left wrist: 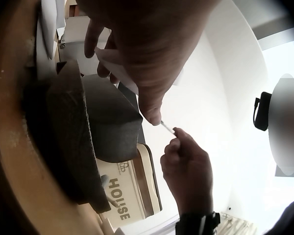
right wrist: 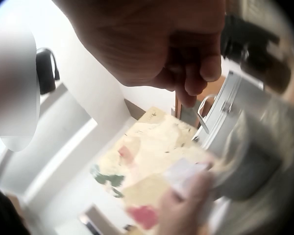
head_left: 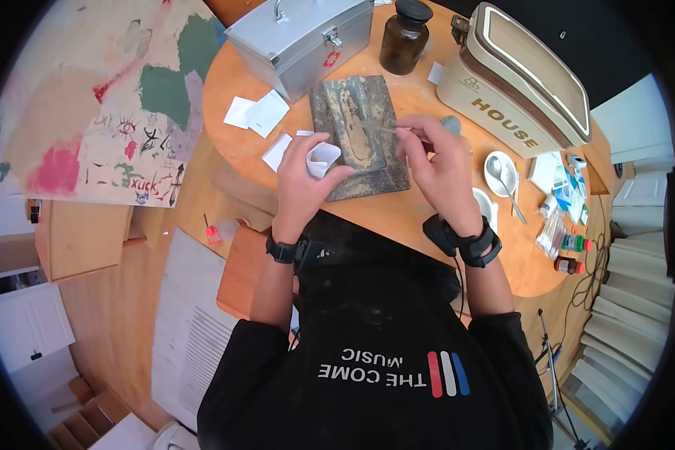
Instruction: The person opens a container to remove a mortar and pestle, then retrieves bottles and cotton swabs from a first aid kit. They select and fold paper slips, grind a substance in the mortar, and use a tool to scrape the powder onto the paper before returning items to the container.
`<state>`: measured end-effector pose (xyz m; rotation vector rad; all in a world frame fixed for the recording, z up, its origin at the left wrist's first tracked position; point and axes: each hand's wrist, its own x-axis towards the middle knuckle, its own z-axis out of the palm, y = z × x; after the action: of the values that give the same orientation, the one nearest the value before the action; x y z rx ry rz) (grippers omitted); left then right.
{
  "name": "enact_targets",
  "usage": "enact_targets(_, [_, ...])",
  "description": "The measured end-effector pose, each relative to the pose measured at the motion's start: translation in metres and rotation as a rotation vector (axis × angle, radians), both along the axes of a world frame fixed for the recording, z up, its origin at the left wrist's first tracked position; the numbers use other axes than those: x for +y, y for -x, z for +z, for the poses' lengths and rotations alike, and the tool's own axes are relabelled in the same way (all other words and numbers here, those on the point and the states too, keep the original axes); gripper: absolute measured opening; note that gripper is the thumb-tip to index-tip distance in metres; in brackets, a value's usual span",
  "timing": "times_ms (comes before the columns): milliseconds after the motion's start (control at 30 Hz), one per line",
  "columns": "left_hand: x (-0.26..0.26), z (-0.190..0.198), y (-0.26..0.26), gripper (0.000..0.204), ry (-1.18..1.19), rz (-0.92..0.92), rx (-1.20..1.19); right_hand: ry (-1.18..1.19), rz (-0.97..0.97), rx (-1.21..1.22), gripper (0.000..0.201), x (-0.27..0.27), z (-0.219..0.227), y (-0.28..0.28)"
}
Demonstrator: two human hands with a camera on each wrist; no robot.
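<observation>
Left hand (head_left: pixel 304 176): we see its fingers curled round a rolled white paper (head_left: pixel 324 158), held at the near left edge of the stone slab (head_left: pixel 360 135).
Right hand (head_left: pixel 442 169): fingers pinch a thin stick (head_left: pixel 386 128), whose tip reaches over the slab.
Slab: lies flat on the round wooden table (head_left: pixel 397 214).
Behind the slab: metal case (head_left: pixel 300 37), brown jar (head_left: pixel 405 34).

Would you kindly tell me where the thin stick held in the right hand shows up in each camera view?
Head: the thin stick lies above centre, over the dark slab.
Left wrist: centre, pinched by the right hand.
Right wrist: right of centre.
Shared landmark: the silver case.
</observation>
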<state>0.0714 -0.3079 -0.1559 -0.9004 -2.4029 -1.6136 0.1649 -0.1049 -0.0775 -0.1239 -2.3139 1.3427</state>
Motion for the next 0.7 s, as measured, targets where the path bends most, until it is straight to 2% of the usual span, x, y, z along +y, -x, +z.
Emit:
enact_targets(33, [0.0,-0.003,0.0,0.063,0.017,0.019,0.029,-0.109,-0.043,0.053,0.012,0.004,-0.006,0.0])
enact_targets(133, [0.002,-0.005,-0.002,0.068,0.089,0.042,0.119,-0.487,0.03,0.254,0.014,0.006,-0.033,0.008])
enact_targets(233, [-0.001,-0.004,-0.005,0.068,0.151,0.001,0.165,-0.602,0.146,0.123,0.016,0.002,-0.027,-0.001])
enact_targets(333, [-0.002,-0.005,-0.006,0.069,0.153,-0.001,0.174,-0.376,0.061,0.069,0.009,-0.011,-0.029,-0.019])
enact_targets(433, [-0.002,-0.005,-0.005,0.07,0.183,0.003,0.194,0.408,-0.05,-0.197,0.01,-0.027,-0.04,-0.03])
enact_targets(533, [-0.004,-0.015,-0.002,0.072,0.217,0.034,0.25,0.854,-0.071,-0.173,0.014,-0.033,-0.048,-0.031])
enact_targets(633, [-0.004,-0.017,0.0,0.072,0.203,0.019,0.255,1.074,-0.101,-0.128,0.015,-0.034,-0.044,-0.032])
enact_targets(700, [-0.001,-0.013,0.0,0.074,0.222,0.019,0.235,1.076,-0.091,-0.094,0.014,-0.034,-0.043,-0.032])
